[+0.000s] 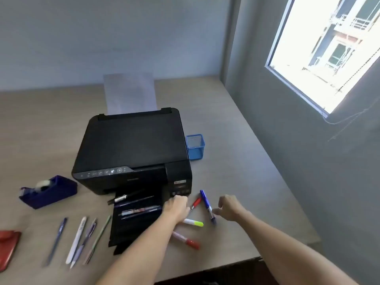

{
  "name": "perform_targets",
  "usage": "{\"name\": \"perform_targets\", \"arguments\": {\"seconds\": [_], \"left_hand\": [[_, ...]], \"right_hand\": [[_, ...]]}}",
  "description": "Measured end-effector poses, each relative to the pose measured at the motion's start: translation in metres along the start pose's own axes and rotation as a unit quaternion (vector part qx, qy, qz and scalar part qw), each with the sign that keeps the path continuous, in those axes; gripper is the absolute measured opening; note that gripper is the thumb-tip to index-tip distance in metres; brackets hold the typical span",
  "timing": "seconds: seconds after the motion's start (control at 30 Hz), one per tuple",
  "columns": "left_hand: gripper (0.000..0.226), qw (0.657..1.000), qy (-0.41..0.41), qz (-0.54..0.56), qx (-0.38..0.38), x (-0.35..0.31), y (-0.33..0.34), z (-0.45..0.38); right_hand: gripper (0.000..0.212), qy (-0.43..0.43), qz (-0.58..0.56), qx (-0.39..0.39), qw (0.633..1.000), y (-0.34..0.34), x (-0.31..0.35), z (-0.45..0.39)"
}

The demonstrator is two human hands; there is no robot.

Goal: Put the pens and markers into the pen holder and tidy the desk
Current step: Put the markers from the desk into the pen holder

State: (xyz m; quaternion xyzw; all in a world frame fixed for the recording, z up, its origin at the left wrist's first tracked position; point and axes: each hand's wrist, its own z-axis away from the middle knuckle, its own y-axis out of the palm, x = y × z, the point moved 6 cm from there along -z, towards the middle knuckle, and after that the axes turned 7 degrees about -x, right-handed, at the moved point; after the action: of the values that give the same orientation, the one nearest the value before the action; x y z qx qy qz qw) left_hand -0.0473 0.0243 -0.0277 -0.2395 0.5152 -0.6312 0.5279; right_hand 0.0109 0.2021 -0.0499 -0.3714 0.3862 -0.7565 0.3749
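- Four markers lie on the bench [236, 161] right of the printer [131, 149]: a blue marker [207, 204], a small red pen [195, 203], a yellow highlighter [193, 222] and a red-capped marker [186, 240]. More pens lie in a row at the left, among them a dark blue pen [56, 240] and a white pen [77, 239]; a few rest on the printer's output tray [135, 219].
- All look light, stiff and smooth-barrelled; I judge they would roll or skid if nudged, so a pinch across the mid-barrel seems safest.
- The pen holder [195, 146], a blue mesh cup, stands upright just beside the printer's right rear and looks empty.
- The left hand [177, 207] reaches palm-down, knuckles bent, by the red pen; whether its fingers already grip anything I cannot tell.
- The right hand [230, 207] hovers with fingers [217, 211] loosely curled and apart, next to the blue marker, holding nothing.
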Motion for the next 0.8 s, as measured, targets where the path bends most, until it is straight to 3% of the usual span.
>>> {"name": "perform_targets", "arguments": {"seconds": [0.17,0.33,0.47,0.63,0.8], "left_hand": [[0.031,0.992,-0.086,-0.063,0.067,-0.008,0.031,-0.011],[0.03,0.988,-0.089,-0.104,0.07,-0.029,0.035,-0.021],[0.033,0.994,-0.039,-0.106,0.011,-0.073,-0.022,-0.021],[0.024,0.989,-0.04,-0.055,-0.134,-0.097,-0.131,-0.067],[0.033,0.989,-0.102,-0.057,-0.095,-0.095,-0.156,-0.133]], "right_hand": [[0.032,0.002,-0.019,0.028,0.999,0.031,-0.013,-0.003],[0.018,0.02,-0.086,0.03,0.996,0.025,-0.029,-0.032],[0.021,0.035,-0.249,-0.076,0.965,-0.032,-0.051,-0.067],[0.024,-0.023,-0.259,-0.178,0.949,-0.12,-0.025,-0.102],[0.025,-0.05,-0.209,-0.171,0.962,-0.152,0.027,-0.129]]}}
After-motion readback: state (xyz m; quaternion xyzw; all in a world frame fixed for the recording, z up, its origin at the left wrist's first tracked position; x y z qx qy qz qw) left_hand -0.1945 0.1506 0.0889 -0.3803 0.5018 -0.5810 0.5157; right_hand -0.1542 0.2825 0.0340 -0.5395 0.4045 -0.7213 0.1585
